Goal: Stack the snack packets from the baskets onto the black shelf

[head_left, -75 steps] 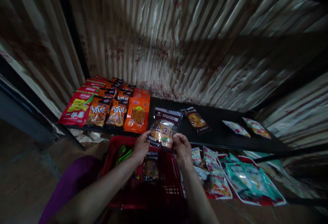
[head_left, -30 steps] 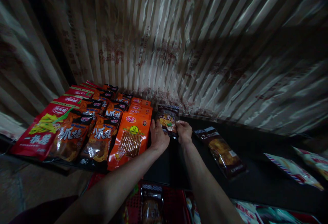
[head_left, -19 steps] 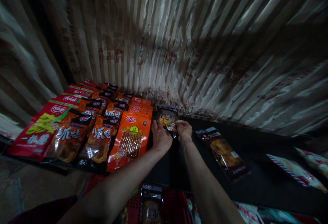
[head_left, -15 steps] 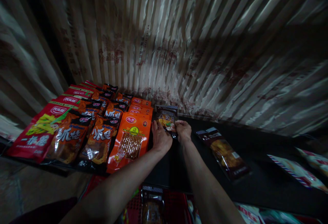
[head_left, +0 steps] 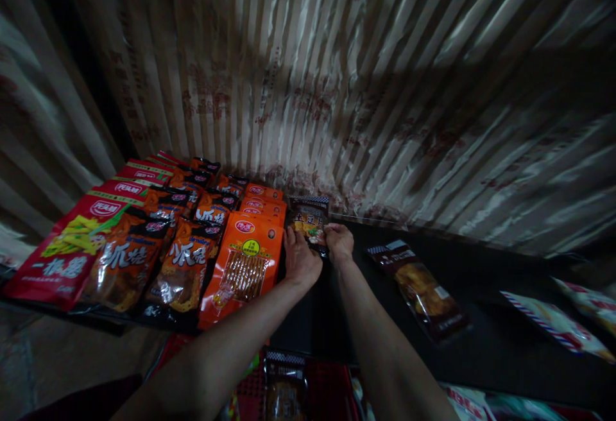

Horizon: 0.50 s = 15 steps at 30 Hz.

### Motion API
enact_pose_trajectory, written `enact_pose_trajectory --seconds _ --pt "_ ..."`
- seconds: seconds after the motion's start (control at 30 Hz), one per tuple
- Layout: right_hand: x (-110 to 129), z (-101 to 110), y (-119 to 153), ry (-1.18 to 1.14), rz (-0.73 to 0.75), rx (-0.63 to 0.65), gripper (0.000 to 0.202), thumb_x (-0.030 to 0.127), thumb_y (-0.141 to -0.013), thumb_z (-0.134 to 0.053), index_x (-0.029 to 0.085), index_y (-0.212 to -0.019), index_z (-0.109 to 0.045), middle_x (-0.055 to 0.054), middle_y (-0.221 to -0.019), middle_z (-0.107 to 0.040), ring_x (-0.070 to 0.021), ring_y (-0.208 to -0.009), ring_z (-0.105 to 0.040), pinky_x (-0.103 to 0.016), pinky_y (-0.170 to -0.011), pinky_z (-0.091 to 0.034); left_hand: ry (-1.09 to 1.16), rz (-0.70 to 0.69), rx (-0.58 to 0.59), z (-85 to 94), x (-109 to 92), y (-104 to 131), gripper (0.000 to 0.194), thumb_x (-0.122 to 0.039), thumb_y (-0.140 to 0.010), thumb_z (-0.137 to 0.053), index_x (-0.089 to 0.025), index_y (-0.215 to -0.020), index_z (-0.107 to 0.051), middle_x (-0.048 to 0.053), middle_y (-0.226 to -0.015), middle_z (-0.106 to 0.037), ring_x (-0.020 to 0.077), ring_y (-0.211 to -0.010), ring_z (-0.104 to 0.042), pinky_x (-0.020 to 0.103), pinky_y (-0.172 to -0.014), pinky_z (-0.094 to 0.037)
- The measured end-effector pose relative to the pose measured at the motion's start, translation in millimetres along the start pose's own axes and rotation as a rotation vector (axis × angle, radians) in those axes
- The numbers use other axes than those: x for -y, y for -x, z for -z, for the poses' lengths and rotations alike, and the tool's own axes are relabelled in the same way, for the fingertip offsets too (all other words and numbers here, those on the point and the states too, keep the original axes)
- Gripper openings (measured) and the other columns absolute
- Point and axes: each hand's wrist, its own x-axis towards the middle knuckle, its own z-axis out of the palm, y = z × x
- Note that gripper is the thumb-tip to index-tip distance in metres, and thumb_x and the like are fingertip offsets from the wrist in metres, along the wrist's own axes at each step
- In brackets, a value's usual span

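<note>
Pinching a glossy brown check-topped packet (head_left: 308, 214), the right hand (head_left: 339, 242) faces the left hand (head_left: 302, 260), whose bent fingers touch it.

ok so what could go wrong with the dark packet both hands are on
The left hand, close beside the front orange packet, might knock it out of line. That packet sits near the shelf's front edge, so the left forearm could perhaps nudge it over. The dark packet might slip if the right hand loosens.
</note>
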Motion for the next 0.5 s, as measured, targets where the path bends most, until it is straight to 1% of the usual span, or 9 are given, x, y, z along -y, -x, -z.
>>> enact_pose_trajectory --seconds 0.1,0.2,0.27,0.33,0.4,0.5 --pt "9.7 4.9 4.7 0.070 -0.065 0.003 0.014 0.028 -0.071 -0.059 0.020 -0.080 -0.067 -0.007 -0.081 -0.071 -0.0233 -0.079 -0.067 -0.034 -0.072 -0.050 -0.019 -0.010 0.006 -0.2 0.5 1.7 0.068 -0.014 -0.073 -0.048 0.002 -0.138 -0.032 0.022 -0.152 -0.020 0.0285 -0.143 -0.009 0.037 -0.117 -0.011" --pt "22.1 11.3 13.4 0.111 -0.078 0.009 0.022 0.028 -0.075 -0.058 0.019 -0.093 -0.066 -0.009 -0.090 -0.070 -0.0245 -0.088 -0.065 -0.035 -0.079 -0.047 -0.029 -0.028 -0.001 -0.2 1.8 3.2 0.069 -0.014 -0.073 -0.048 0.004 -0.138 -0.032 0.023 -0.152 -0.020 0.0289 -0.143 -0.008 0.037 -0.117 -0.012" --pt "30.4 15.9 21.2 0.140 -0.043 0.005 0.031 0.028 -0.079 -0.054 0.018 -0.107 -0.062 -0.011 -0.099 -0.068 -0.0245 -0.095 -0.063 -0.035 -0.083 -0.046 -0.028 -0.034 -0.006 -0.1 2.8 3.5 0.070 -0.015 -0.073 -0.048 0.005 -0.138 -0.032 0.024 -0.152 -0.019 0.0291 -0.143 -0.008 0.037 -0.118 -0.012" --pt "37.4 20.2 29.8 0.184 0.031 0.014 0.035 0.030 -0.083 -0.048 0.020 -0.116 -0.058 -0.011 -0.107 -0.065 -0.0243 -0.099 -0.061 -0.035 -0.084 -0.045 -0.027 -0.036 -0.002 0.2 3.2 3.4 0.070 -0.014 -0.073 -0.048 0.007 -0.138 -0.031 0.025 -0.151 -0.019 0.0292 -0.143 -0.008 0.036 -0.118 -0.011" --pt "41.8 23.4 37.9 0.231 0.096 0.041 0.037 0.033 -0.086 -0.045 0.022 -0.119 -0.057 -0.011 -0.112 -0.061 -0.0245 -0.099 -0.060 -0.035 -0.084 -0.045 -0.030 -0.034 0.008 0.6 2.9 3.0 0.071 -0.014 -0.073 -0.048 0.008 -0.138 -0.029 0.025 -0.151 -0.019 0.0294 -0.143 -0.008 0.036 -0.117 -0.011" --pt "42.4 24.9 45.3 0.259 0.130 0.081 0.038 0.035 -0.087 -0.043 0.020 -0.118 -0.059 -0.012 -0.114 -0.059 -0.0236 -0.097 -0.060 -0.035 -0.084 -0.045 -0.037 -0.030 0.014 1.0 1.6 2.1 0.072 -0.014 -0.073 -0.048 0.008 -0.138 -0.028 0.025 -0.151 -0.018 0.0299 -0.143 -0.007 0.037 -0.117 -0.011"
